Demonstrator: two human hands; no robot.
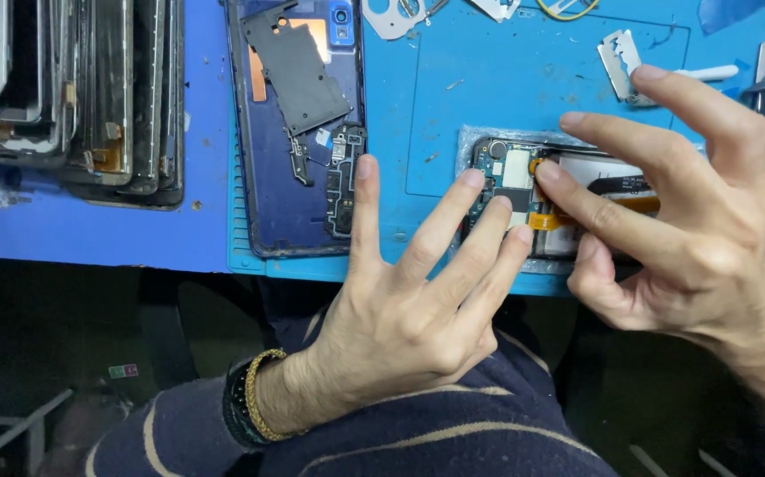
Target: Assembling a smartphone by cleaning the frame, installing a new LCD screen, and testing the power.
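- Counter [73, 234]: a blue surface is seen along the upper part of the view, with its near edge running across the middle.
- Work mat [453, 97]: a lighter blue mat is laid on the counter beneath the opened devices.
- Stack of phone frames [91, 97]: dark, worn frames are piled at the far left, well apart from both hands.
- Blue back cover [267, 203]: a phone shell is laid inside-up left of centre, and a dark shield plate [294, 71] is rested across its upper half.
- Opened phone [510, 172]: the device is laid on the mat between the two hands, with its circuit board exposed and an orange flex cable [546, 219] crossing it.
- Right hand [691, 221]: the fingers are spread apart; one fingertip is pressed at the flex connector on the board, and nothing is gripped.
- Left hand [409, 309]: the fingers are splayed and rested on the left edge of the opened phone; nothing is clasped. A gold chain bracelet [259, 397] is worn at the wrist.
- Razor blade [621, 57]: a small metal blade is laid on the mat beyond the right hand.
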